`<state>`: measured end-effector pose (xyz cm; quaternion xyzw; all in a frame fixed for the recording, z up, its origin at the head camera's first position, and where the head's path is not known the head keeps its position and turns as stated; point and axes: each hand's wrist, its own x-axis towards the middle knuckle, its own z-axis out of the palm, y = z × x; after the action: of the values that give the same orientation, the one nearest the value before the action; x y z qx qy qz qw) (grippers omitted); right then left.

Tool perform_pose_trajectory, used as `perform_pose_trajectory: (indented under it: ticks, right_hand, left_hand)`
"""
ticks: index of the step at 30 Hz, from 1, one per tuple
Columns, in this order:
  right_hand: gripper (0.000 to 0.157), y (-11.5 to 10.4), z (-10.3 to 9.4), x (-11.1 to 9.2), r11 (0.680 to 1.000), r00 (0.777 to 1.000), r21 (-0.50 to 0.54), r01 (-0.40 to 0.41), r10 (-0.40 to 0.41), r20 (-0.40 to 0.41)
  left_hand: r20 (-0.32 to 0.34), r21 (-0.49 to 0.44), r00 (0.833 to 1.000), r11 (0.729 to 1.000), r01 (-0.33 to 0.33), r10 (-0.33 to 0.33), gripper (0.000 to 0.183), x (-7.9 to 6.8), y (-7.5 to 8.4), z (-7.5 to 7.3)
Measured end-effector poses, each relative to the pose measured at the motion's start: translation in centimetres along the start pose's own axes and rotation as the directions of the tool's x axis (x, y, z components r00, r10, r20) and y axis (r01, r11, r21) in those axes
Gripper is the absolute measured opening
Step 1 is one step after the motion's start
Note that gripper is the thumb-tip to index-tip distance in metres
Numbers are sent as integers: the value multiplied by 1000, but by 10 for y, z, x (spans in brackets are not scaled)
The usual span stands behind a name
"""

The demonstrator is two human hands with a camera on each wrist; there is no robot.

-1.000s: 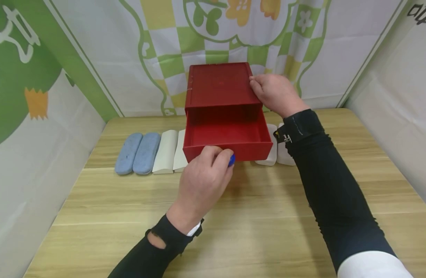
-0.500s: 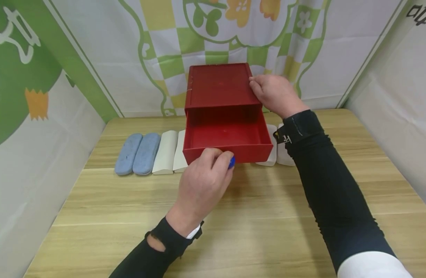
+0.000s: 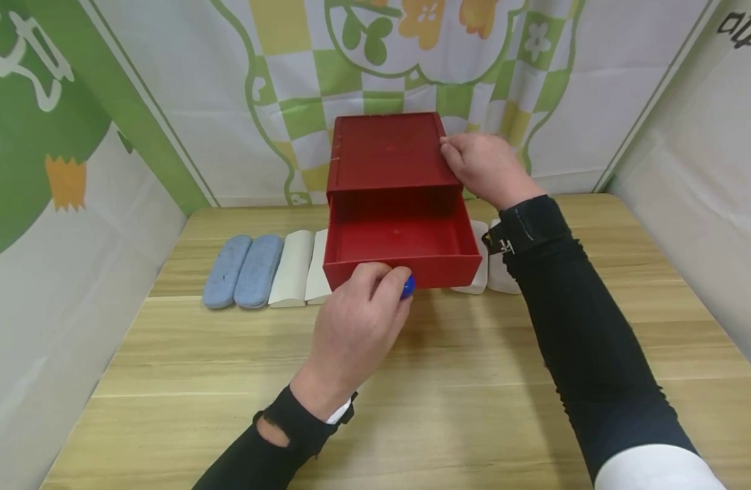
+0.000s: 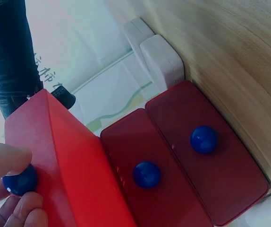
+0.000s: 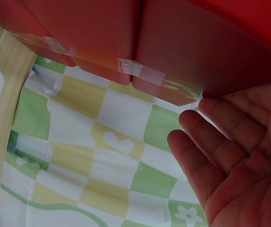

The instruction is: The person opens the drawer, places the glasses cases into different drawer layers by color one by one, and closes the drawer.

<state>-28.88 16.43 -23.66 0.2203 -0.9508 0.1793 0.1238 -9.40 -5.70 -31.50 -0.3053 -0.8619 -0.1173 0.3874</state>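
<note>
Right now, the left hand [image 3: 358,320] pinches a round blue knob [image 4: 23,181] between its thumb and fingers, at the front of a red drawer [image 3: 439,272]. This is the top drawer of a small red cabinet [image 3: 389,151], which stands toward the back of the surface [image 3: 228,381], near a patterned cloth [image 5: 112,146]. The drawer juts out from under the cabinet's top, its red inside in view. The right hand [image 3: 487,167] rests at the right-hand edge of the cabinet; the right wrist view shows several of its fingers fairly straight and slightly spread, near the cabinet's side. Clear tape [image 5: 138,68] runs across the red panels there.

Below the pulled-out drawer, the left wrist view shows a middle drawer [image 4: 131,137] and a bottom drawer [image 4: 182,111], both pushed in, each with its own blue knob. To the left of the cabinet lie two blue rounded pieces [image 3: 227,272] side by side, then two cream blocks [image 3: 291,269]. To the right are two white blocks [image 3: 502,272], partly covered by the cabinet and the right arm.
</note>
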Motion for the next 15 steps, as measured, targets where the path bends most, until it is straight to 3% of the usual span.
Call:
perform_pose_trajectory:
  ticks: [5, 10, 12, 15]
  right_hand:
    - [48, -1, 1, -1, 1000, 1000, -7, -6, 6, 8]
    - [47, 0, 2, 0, 1000, 1000, -9, -1, 1, 7]
    - [47, 0, 2, 1, 1000, 1000, -7, 0, 0, 3]
    - [47, 0, 1, 1, 1000, 1000, -6, -1, 1, 4]
  left_hand:
    - [-26, -18, 999, 1000, 21, -22, 34, -7, -9, -14]
    - [-144, -29, 989, 999, 25, -28, 35, -19, -36, -30]
    - [-178, -20, 982, 998, 59, -62, 33, -23, -50, -33]
    - [-149, 21, 975, 985, 171, -166, 35, -31, -72, -33]
